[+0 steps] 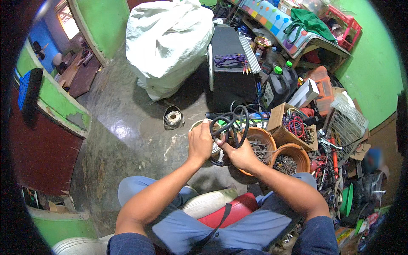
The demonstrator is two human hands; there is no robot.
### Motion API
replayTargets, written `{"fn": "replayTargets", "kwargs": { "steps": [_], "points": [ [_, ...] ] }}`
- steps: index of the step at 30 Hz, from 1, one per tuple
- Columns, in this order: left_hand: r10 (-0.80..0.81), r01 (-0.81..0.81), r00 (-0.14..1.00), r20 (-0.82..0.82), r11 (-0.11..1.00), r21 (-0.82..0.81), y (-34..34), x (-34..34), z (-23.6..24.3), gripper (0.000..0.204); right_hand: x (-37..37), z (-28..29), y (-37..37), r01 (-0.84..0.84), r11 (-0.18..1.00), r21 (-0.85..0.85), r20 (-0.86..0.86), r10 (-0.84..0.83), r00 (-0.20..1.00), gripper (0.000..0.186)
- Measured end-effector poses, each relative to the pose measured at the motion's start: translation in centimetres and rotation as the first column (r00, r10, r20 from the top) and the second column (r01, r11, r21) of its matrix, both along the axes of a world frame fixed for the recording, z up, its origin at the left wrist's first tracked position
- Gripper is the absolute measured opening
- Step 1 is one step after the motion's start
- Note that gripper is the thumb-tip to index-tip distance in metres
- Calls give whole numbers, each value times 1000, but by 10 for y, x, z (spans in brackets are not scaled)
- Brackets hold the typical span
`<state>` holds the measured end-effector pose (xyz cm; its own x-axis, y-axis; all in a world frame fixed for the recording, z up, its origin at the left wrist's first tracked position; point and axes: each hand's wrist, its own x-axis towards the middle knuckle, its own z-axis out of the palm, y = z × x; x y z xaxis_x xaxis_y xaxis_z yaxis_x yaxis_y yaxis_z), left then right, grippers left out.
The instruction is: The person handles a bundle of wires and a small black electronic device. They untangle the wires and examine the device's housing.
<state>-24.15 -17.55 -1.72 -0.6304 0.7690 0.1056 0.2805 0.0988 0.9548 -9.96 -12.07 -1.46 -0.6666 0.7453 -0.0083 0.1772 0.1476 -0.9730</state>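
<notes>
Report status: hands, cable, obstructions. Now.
Left hand and right hand gripping black cable. Cable in loose loops. Orange bowl crowding right hand.

Navy sleeves (pixel 314 236) — blue-grey trousers (pixel 272 219)

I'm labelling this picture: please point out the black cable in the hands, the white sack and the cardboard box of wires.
Black cable (pixel 233 122), head view: where its loops cross.
White sack (pixel 166 46), head view: middle of its body.
Cardboard box (pixel 276 117), head view: its left side.
</notes>
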Motion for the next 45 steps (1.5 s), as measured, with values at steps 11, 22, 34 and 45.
{"fn": "replayTargets", "kwargs": {
  "steps": [11, 22, 34, 45],
  "points": [
    [-116, 112, 993, -24, 987, -118, -12, 25, -7, 57, 5, -32, 1, -74, 983, 165, 30, 70, 997, 35],
    [-351, 317, 921, -171, 927, -199, -20, 30, -4, 140, 12, -22, 2, -105, 982, 160, 89, 91, 992, 58],
    [-238, 276, 920, -310, 957, 85, -7, 16, 17, 98, 6, -13, 3, -144, 947, 288, 69, 129, 989, 73],
    [-376, 266, 866, 329, 904, 335, 0, 0, 19, 54, 4, -24, -2, -116, 905, 409, 60, 100, 993, 80]
  ]
}}
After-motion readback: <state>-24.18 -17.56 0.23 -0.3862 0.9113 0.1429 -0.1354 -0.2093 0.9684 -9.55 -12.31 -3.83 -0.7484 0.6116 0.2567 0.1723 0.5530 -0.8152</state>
